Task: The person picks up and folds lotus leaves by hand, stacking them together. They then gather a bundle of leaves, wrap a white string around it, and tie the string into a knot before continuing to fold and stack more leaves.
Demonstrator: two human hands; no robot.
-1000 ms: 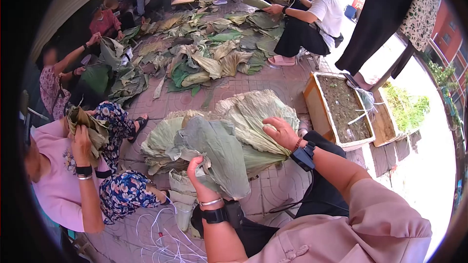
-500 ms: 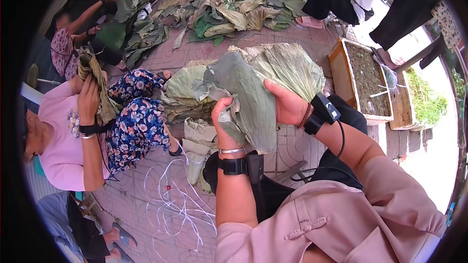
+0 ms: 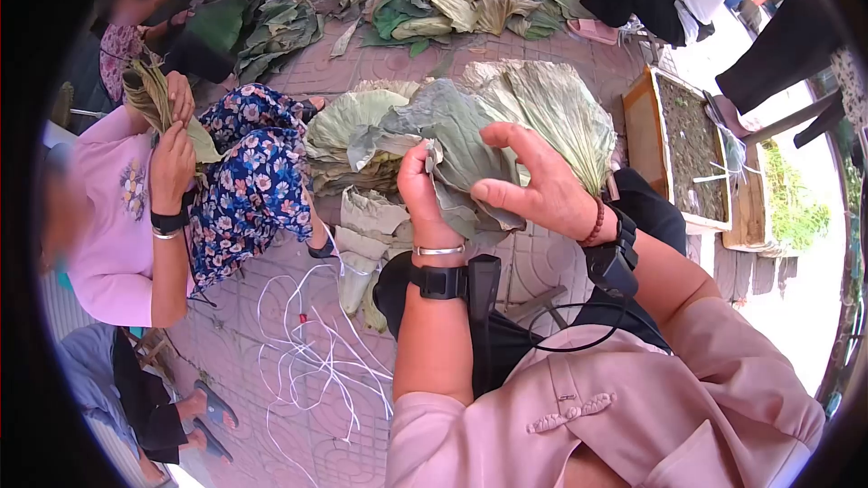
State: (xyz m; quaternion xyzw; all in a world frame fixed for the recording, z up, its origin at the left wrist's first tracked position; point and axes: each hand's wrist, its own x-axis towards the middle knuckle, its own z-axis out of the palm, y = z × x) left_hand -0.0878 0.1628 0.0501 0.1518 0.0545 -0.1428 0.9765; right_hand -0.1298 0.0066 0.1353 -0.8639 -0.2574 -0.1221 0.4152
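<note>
My left hand grips the near left edge of a grey-green dried lotus leaf, its thumb up along the folded margin. Over the leaf's right side hovers my right hand, thumb and fingers spread apart. Behind it a paler, ribbed dried leaf fans out to the right. A pile of dried leaves lies just left of the one I hold. Below that pile, folded leaves rest by my knee.
At left, a seated person in a pink top handles a rolled leaf. Loose white string tangles on the paving. Heaped leaves spread across the back. A soil-filled planter box stands at right. Other people sit around the heap.
My right hand has let go of the leaf's right side and opened, fingers spread. The held leaf has folded down lower. The neighbour's second hand has come up to the rolled leaf.
</note>
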